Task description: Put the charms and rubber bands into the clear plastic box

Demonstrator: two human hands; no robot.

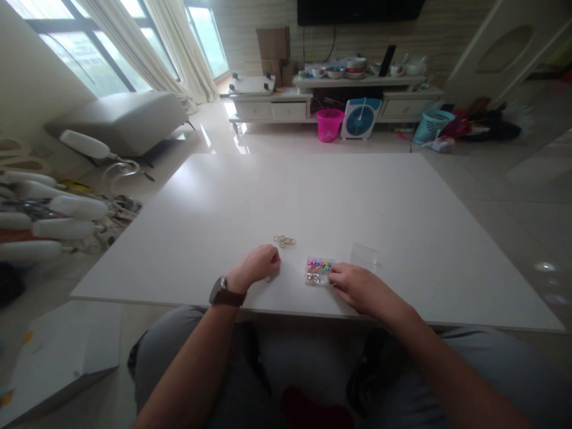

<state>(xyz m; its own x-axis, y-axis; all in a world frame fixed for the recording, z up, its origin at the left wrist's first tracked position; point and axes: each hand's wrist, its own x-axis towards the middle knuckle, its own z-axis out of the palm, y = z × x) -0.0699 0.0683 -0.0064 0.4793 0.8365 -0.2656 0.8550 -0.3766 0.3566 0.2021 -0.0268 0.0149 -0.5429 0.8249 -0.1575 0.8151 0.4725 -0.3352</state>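
Observation:
A small clear plastic box [313, 271] with compartments sits on the white table [286, 190]. Bright multicoloured small pieces [319, 265] fill its back compartments, and shiny metal rings [313, 278] lie in the front left one. My right hand [355, 286] has its fingers closed at the box's right end, covering that corner. To the left of the box my left hand [259, 265] rests low over the table with curled fingers; what they hold, if anything, is hidden. A small round piece [268, 278] shows just under that hand. Beyond it lies a little cluster of gold-coloured rings [285, 241].
A clear plastic lid [364, 255] lies behind my right hand. The table's near edge runs just in front of my legs. Past the table stand a pink basket [329, 125], a blue fan [361, 119] and a low cabinet [290, 110]. White-padded furniture [80, 207] is at the left.

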